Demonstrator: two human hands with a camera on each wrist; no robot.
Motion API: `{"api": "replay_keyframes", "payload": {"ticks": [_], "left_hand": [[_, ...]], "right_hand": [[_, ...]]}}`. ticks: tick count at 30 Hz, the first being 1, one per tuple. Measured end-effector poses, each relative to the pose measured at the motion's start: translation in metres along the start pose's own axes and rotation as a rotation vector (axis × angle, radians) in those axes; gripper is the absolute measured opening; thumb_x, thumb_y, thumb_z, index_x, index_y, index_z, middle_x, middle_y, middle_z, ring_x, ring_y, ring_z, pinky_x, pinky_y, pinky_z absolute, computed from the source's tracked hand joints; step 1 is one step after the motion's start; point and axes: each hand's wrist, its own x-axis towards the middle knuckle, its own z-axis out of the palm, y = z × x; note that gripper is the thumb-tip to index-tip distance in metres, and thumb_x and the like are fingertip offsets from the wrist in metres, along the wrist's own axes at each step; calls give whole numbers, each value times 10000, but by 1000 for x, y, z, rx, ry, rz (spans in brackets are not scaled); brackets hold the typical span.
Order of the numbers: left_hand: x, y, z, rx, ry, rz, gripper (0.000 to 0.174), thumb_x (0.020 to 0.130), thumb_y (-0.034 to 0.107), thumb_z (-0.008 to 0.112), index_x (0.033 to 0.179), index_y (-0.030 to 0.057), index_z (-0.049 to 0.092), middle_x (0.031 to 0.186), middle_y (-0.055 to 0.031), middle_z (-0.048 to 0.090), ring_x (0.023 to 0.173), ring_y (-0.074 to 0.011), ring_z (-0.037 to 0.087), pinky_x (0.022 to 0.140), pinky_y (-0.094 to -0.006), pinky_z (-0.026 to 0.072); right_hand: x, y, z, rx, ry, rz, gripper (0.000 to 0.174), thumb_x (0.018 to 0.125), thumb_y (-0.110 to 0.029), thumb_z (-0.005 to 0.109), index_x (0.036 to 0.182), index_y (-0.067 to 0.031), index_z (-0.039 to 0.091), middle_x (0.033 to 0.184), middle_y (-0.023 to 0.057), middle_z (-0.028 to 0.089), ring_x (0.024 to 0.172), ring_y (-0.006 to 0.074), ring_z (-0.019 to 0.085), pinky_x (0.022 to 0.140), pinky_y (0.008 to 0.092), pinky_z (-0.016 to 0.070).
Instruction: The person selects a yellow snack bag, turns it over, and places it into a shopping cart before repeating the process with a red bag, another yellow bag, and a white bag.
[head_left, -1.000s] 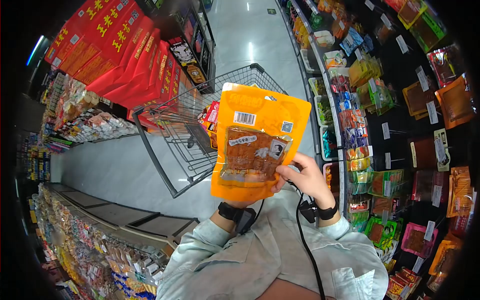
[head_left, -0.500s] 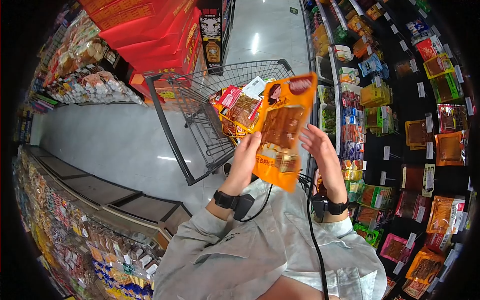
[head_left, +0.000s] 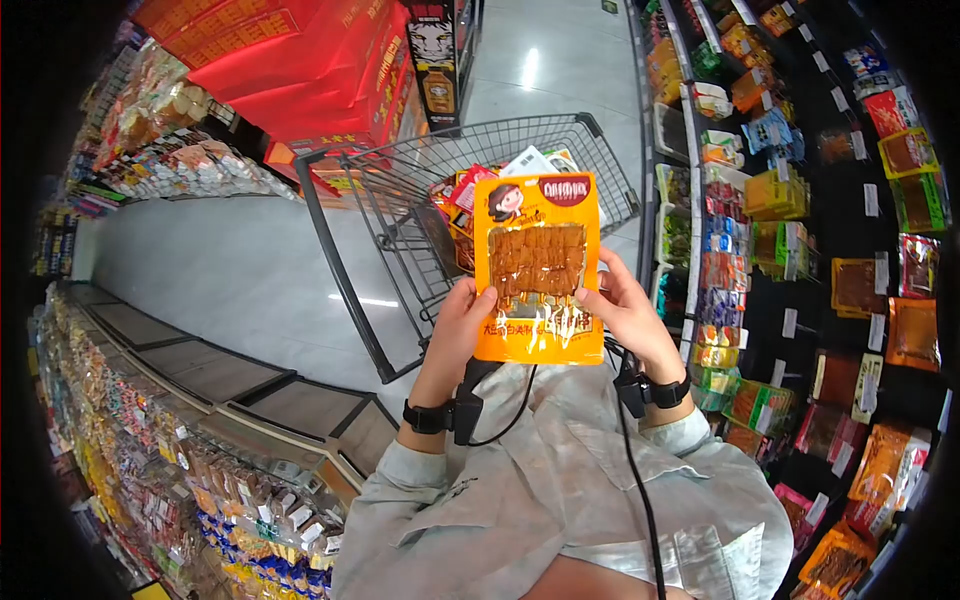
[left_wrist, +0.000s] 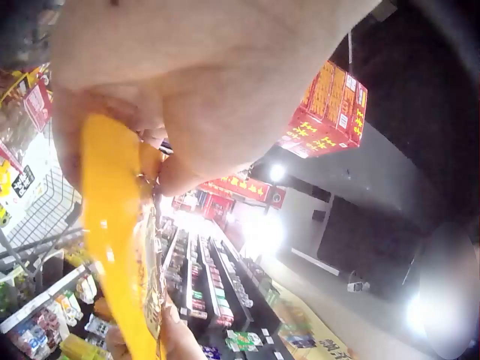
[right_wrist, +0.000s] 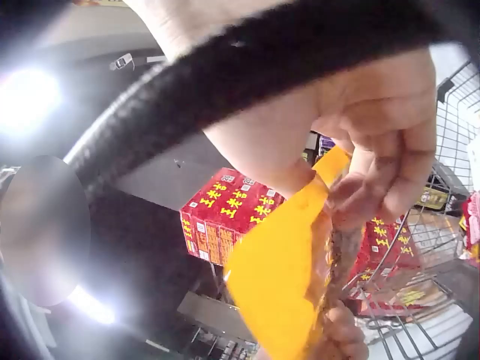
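An orange snack pouch with a clear window onto brown pieces is held upright before the chest, its front with a cartoon girl facing the head camera. My left hand pinches its left edge, thumb on the front and fingers behind. On the opposite edge my right hand grips it the same way. Both wrist views catch the pouch edge-on: the left wrist view shows its orange side beneath the palm, and in the right wrist view an orange panel bends out from the fingers.
Ahead stands a wire shopping cart with several packaged snacks inside. Hanging snack packs line the right side. Red boxes are stacked at the front left, and a low shelf edge runs along the left. Black cables hang near my wrists.
The pouch showed its back first, then turned to its front and was held by the left hand alone. Now it is upright and centred, with the right hand back on its edge.
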Motion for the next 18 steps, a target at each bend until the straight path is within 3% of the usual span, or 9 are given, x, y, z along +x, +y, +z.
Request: {"api": "replay_keyframes", "payload": {"ticks": [4, 7, 8, 11, 12, 16, 18], "left_hand": [[20, -2, 3, -223, 86, -66, 218, 1063, 216, 533, 1179, 40, 590, 1063, -33, 669, 994, -109, 653, 878, -248, 516], [36, 8, 17, -234, 202, -121, 161, 1062, 183, 537, 1141, 51, 586, 1024, -5, 635, 939, -79, 626, 842, -228, 500], [41, 11, 21, -269, 230, -91, 167, 1062, 181, 534, 1133, 37, 581, 1027, -12, 633, 951, -84, 622, 863, -231, 498], [54, 10, 24, -272, 246, -80, 176, 1061, 178, 533, 1134, 24, 579, 1046, -25, 639, 976, -85, 616, 878, -230, 492], [59, 13, 26, -255, 256, -66, 179, 1061, 172, 528, 1143, 21, 579, 1080, -36, 648, 1000, -84, 609, 889, -222, 482], [67, 26, 51, -241, 369, -85, 185, 1062, 169, 521, 1172, 34, 582, 1103, -43, 666, 976, -87, 627, 861, -238, 501], [70, 30, 58, -223, 414, -111, 194, 1062, 169, 521, 1195, 42, 583, 1108, -44, 675, 963, -89, 637, 849, -250, 512]], "right_hand": [[44, 12, -17, 18, -109, 50, 660, 990, -100, 659, 1524, 35, 295, 1010, 41, 674, 906, 81, 620, 841, 253, 507], [66, 9, -28, 25, -96, 70, 675, 988, -111, 660, 1519, 65, 283, 1010, 53, 686, 889, 84, 632, 804, 251, 514], [76, 14, -35, -18, -74, 44, 678, 982, -141, 673, 1524, 32, 303, 895, 28, 648, 767, 72, 587, 691, 243, 482], [109, 18, -64, -225, -182, -57, 636, 975, -181, 692, 1501, -17, 371, 788, -9, 561, 677, 59, 490, 605, 241, 404], [116, 3, -69, -216, -240, -6, 481, 986, -214, 680, 1404, -53, 505, 741, -35, 482, 645, 63, 410, 574, 244, 346], [146, -5, -87, -230, -342, 9, 291, 1030, -269, 609, 1203, -37, 643, 813, -24, 564, 711, 68, 468, 629, 252, 399], [162, 3, -91, -184, -352, -4, 299, 1032, -280, 603, 1191, -30, 647, 853, -13, 597, 734, 67, 487, 655, 248, 415]]}}
